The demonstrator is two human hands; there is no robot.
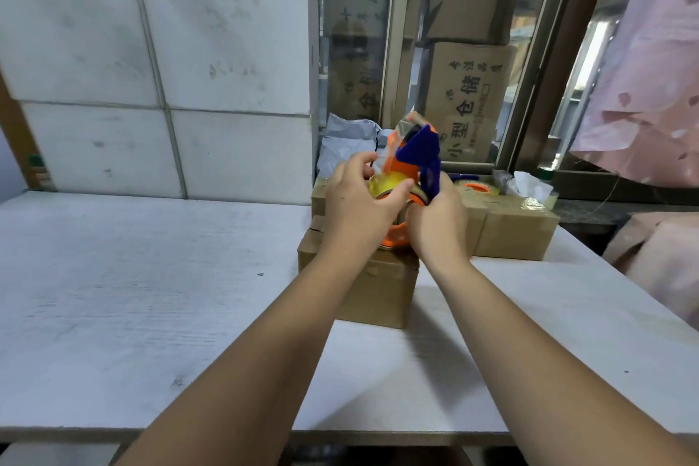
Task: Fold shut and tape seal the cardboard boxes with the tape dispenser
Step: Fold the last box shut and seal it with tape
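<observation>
Together both hands hold the tape dispenser (416, 157) just above the near cardboard box (378, 286). The left hand (361, 202) curls its fingers and thumb round the yellowish tape roll (386, 182) on the dispenser's left side. The right hand (438, 225) grips the lower body from the right, its fingertips hidden behind the tool. The dispenser stands nearly upright, long axis running from its orange base by the wrists up to the blue head, which points up and away, leaning slightly right. Whether the base touches the box top cannot be told.

That box sits closed on the white surface (151, 295), right of centre. A second box (516, 231) lies just beyond it to the right, with a spare roll (477, 187) on top. Farther off are a grey bag (348, 138), white foam blocks (227, 49) stacked at the far left, printed cartons (469, 95) behind glass, and a pink cloth (650, 68) hanging far right.
</observation>
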